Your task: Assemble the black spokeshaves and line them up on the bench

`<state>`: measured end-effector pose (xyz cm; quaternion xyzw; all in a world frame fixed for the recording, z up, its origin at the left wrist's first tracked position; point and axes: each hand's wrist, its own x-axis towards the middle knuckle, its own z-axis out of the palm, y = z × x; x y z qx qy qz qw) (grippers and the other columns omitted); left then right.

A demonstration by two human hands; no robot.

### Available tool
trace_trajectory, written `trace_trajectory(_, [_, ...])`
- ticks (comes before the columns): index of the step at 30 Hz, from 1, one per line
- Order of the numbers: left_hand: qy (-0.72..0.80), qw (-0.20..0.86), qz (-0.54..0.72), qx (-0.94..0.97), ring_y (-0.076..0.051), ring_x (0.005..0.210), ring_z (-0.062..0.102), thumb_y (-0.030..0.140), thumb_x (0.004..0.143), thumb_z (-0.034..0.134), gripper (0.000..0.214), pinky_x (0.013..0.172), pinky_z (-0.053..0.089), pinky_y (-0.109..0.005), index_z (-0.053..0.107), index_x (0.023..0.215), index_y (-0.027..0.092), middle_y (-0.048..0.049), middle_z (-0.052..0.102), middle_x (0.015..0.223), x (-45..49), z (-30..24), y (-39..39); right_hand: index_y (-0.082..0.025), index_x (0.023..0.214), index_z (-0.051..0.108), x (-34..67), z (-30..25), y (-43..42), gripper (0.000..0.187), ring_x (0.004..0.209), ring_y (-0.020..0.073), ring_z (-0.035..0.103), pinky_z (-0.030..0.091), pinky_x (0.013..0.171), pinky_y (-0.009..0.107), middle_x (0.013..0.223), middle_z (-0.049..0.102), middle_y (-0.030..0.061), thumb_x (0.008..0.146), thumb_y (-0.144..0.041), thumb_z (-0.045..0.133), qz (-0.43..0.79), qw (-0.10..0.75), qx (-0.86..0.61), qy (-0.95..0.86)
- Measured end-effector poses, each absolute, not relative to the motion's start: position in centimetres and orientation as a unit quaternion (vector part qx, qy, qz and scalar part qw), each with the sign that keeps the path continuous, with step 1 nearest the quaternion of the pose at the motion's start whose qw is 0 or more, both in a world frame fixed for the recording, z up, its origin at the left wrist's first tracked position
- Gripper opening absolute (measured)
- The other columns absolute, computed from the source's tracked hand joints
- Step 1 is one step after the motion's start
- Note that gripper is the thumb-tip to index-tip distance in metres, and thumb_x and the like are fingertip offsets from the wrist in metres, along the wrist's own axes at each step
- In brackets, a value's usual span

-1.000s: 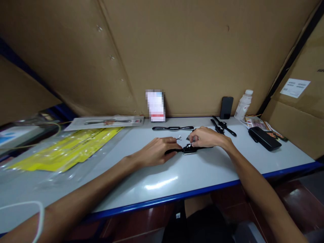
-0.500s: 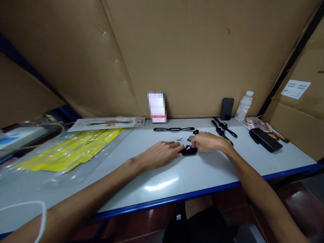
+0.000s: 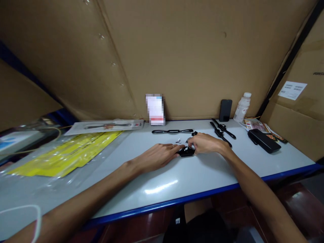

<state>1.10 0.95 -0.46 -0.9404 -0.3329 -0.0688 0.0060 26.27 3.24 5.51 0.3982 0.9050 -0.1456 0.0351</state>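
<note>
A black spokeshave body [image 3: 186, 152] lies on the table between my hands. My left hand [image 3: 162, 156] is closed over its left handle, fingers lying along it. My right hand [image 3: 204, 143] pinches a small grey metal blade [image 3: 187, 141] at the middle of the body; fingers partly hide it. A small black part, perhaps a cap [image 3: 194, 133], shows just behind my right hand. Small silver screws [image 3: 178, 140] rest beyond my left fingertips. Farther back lies another black spokeshave body [image 3: 172, 131].
Two more black spokeshaves [image 3: 222, 130] lie at right, near a phone [image 3: 225, 110], a plastic bottle [image 3: 242, 107] and a black case [image 3: 264, 140]. A blurred-out screen [image 3: 155, 109] leans on the cardboard wall [image 3: 177, 60]. Yellow sheet in plastic [image 3: 68, 152] covers the left side.
My right hand has lowered the blade slightly toward the spokeshave body, and less of the blade shows. My left hand keeps its hold. The whole view has shifted a little.
</note>
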Motion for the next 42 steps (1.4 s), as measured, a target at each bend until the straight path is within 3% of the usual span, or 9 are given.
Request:
trace_trajectory(6, [-0.338, -0.019, -0.081, -0.937, -0.029, 0.106, 0.075, 0.027, 0.11, 0.038, 0.038, 0.085, 0.058, -0.041, 0.053, 0.145, 0.021, -0.0125, 0.074, 0.128, 0.91, -0.56, 1.03, -0.021, 0.104, 0.075, 26.07, 5.96, 2.83, 0.028, 0.076, 0.0153, 0.055, 0.03, 0.063, 0.025, 0.085, 0.068, 0.0014, 0.078, -0.011, 0.075, -0.148, 0.033, 0.407, 0.901])
trace_trajectory(14, [-0.334, -0.02, -0.102, -0.937, -0.029, 0.108, 0.075, 0.028, 0.111, 0.039, 0.037, 0.086, 0.058, -0.039, 0.055, 0.144, 0.021, -0.0127, 0.073, 0.13, 0.87, -0.67, 1.07, -0.02, 0.102, 0.075, 26.05, 5.8, 2.93, 0.028, 0.075, 0.0152, 0.054, 0.03, 0.064, 0.026, 0.081, 0.065, 0.0004, 0.076, -0.011, 0.077, -0.155, 0.029, 0.413, 0.897])
trace_trajectory(22, [-0.34, -0.006, -0.077, -0.937, -0.024, 0.084, 0.072, 0.031, 0.112, 0.035, 0.032, 0.071, 0.053, -0.033, 0.064, 0.118, 0.019, -0.0103, 0.075, 0.103, 1.05, -0.46, 0.99, -0.02, 0.087, 0.066, 25.94, 5.9, 2.55, 0.021, 0.074, 0.0147, 0.05, 0.027, 0.061, 0.027, 0.085, 0.065, 0.002, 0.076, -0.003, 0.064, -0.135, 0.03, 0.41, 0.902])
trace_trajectory(30, [-0.335, -0.006, -0.086, -0.938, -0.023, 0.08, 0.07, 0.031, 0.112, 0.033, 0.033, 0.069, 0.052, -0.033, 0.064, 0.112, 0.02, -0.0091, 0.074, 0.099, 1.11, -0.2, 0.79, -0.02, 0.08, 0.064, 25.96, 5.87, 2.46, 0.019, 0.072, 0.0146, 0.049, 0.025, 0.062, 0.028, 0.081, 0.063, 0.0017, 0.075, -0.002, 0.062, -0.127, 0.023, 0.398, 0.908])
trace_trajectory(34, [-0.331, -0.007, -0.087, -0.94, -0.023, 0.084, 0.071, 0.032, 0.112, 0.032, 0.034, 0.071, 0.053, -0.033, 0.063, 0.114, 0.02, -0.0094, 0.075, 0.102, 1.03, -0.23, 0.82, -0.019, 0.084, 0.069, 26.08, 5.71, 2.71, 0.019, 0.073, 0.0149, 0.052, 0.027, 0.062, 0.028, 0.083, 0.066, 0.0029, 0.075, -0.003, 0.064, -0.131, 0.02, 0.401, 0.907])
trace_trajectory(37, [-0.329, -0.008, -0.087, -0.94, -0.023, 0.083, 0.071, 0.033, 0.112, 0.032, 0.034, 0.071, 0.053, -0.033, 0.064, 0.116, 0.02, -0.0095, 0.075, 0.101, 0.91, -0.35, 0.91, -0.019, 0.097, 0.076, 26.47, 5.68, 3.09, 0.025, 0.077, 0.0167, 0.057, 0.033, 0.066, 0.027, 0.088, 0.07, 0.0049, 0.076, -0.008, 0.067, -0.156, 0.008, 0.396, 0.905])
trace_trajectory(40, [-0.327, -0.009, -0.094, -0.94, -0.021, 0.08, 0.07, 0.034, 0.112, 0.033, 0.034, 0.07, 0.052, -0.032, 0.064, 0.116, 0.021, -0.0088, 0.074, 0.099, 0.78, -0.56, 1.06, -0.021, 0.115, 0.077, 26.6, 5.84, 3.17, 0.032, 0.081, 0.0185, 0.059, 0.035, 0.069, 0.028, 0.092, 0.073, 0.0059, 0.084, -0.017, 0.068, -0.159, -0.028, 0.402, 0.901])
trace_trajectory(42, [-0.325, -0.013, -0.103, -0.94, -0.021, 0.08, 0.069, 0.035, 0.113, 0.033, 0.034, 0.071, 0.052, -0.032, 0.064, 0.117, 0.022, -0.0082, 0.074, 0.098, 0.73, -0.69, 1.15, -0.023, 0.112, 0.078, 26.35, 5.95, 2.95, 0.026, 0.079, 0.018, 0.059, 0.033, 0.068, 0.028, 0.093, 0.073, 0.0056, 0.089, -0.021, 0.067, -0.142, -0.051, 0.403, 0.903])
